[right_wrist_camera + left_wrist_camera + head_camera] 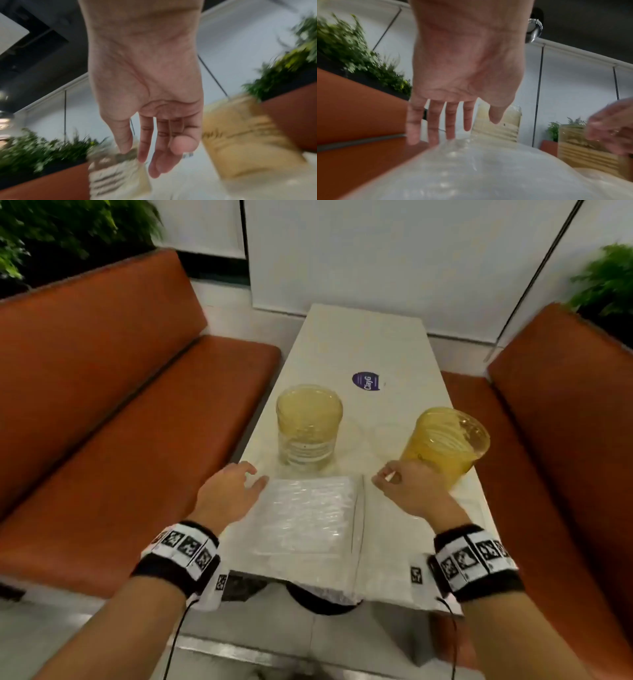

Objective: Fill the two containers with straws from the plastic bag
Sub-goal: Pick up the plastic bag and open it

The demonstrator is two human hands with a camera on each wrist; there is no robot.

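A clear plastic bag packed with pale straws lies flat on the near end of the white table. Behind it stand two see-through containers: a pale yellow one on the left and an amber one on the right. My left hand hovers open at the bag's far left corner, its straight fingers spread just above the bag. My right hand hangs at the bag's far right corner, loosely curled and holding nothing, in front of the amber container. The pale container shows blurred.
Orange padded benches flank the narrow table. A round purple sticker lies beyond the containers. The bag's near end overhangs the table's front edge. Green plants stand behind the benches, and a white wall closes the far end.
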